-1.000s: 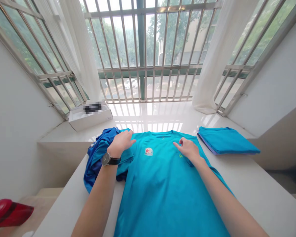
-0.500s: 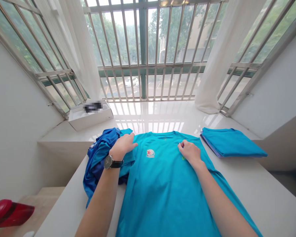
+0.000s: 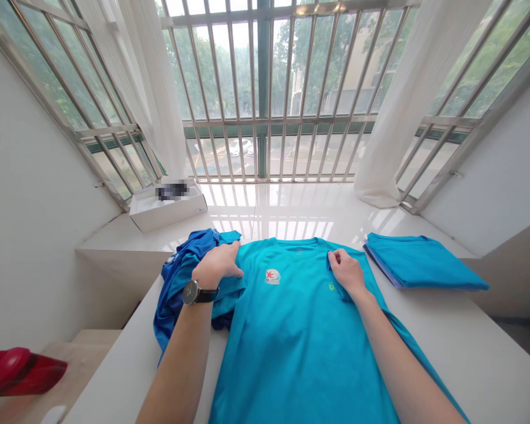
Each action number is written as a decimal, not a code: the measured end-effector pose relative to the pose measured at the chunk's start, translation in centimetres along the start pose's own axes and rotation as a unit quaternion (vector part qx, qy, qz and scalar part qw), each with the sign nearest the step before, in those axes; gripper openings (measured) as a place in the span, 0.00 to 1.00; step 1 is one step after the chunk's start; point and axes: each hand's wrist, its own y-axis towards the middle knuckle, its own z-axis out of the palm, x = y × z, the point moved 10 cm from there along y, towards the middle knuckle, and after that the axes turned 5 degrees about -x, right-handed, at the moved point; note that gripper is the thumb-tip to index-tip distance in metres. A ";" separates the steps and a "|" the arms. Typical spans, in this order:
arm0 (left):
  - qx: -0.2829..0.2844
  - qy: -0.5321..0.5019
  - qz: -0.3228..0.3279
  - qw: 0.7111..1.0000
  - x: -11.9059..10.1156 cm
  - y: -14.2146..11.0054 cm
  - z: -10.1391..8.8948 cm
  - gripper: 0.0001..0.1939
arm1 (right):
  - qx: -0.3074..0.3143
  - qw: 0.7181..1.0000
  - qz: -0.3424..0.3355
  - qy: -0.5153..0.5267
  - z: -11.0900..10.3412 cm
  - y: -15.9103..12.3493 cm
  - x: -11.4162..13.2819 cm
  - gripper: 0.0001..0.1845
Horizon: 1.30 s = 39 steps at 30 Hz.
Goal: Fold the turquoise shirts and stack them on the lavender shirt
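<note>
1. Biggest thing first: a barred window [image 3: 265, 70] runs across the far side beyond our landmark, the turquoise T-shirt [image 3: 291, 335], with sheer white curtains [image 3: 397, 106] bunched at both sides of it.
2. The shirt lies flat and face up on a smooth white counter [image 3: 468, 353], collar away from us. It looks light, thin and floppy, so we'd guess it slides and wrinkles easily. Shoulders or hem look like the best places to grab it.
3. Right of the shirt sits a neat folded stack of turquoise clothes [image 3: 424, 262], with crisp edges and a purple layer peeking out underneath.
4. Touching the shirt's left side is a crumpled royal-blue garment [image 3: 176, 294], kinda shiny and slippery-looking.
5. Up past the collar, a white box [image 3: 168, 218] holds something blurred out. Down past the shirt's left side there's a glossy red object [image 3: 13, 371], too cut off to name.
6. Our left hand [image 3: 218, 265] is open, palm down on the shirt's left shoulder. Our right hand [image 3: 347, 272] is curled on the chest by a small fold, but we can't tell if it's pinching.
7. Smallest bits: a black-strapped wristwatch [image 3: 191, 292] on the left wrist, a round chest badge [image 3: 272, 277] and a tiny green logo [image 3: 332, 287].
</note>
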 end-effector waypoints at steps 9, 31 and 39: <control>0.012 -0.067 0.045 0.997 0.1 -0.9 -0.7 0.28 | 0.060 0.997 -0.010 0.045 0.8 0.4 -0.1 0.15; 0.039 -0.373 0.177 0.910 -6.0 1.0 1.1 0.20 | 0.398 0.825 -0.127 0.380 6.4 -11.9 17.9 0.23; 0.052 -0.433 0.205 0.876 -8.4 1.4 2.0 0.18 | 0.445 0.731 0.089 0.510 6.9 -12.0 16.5 0.23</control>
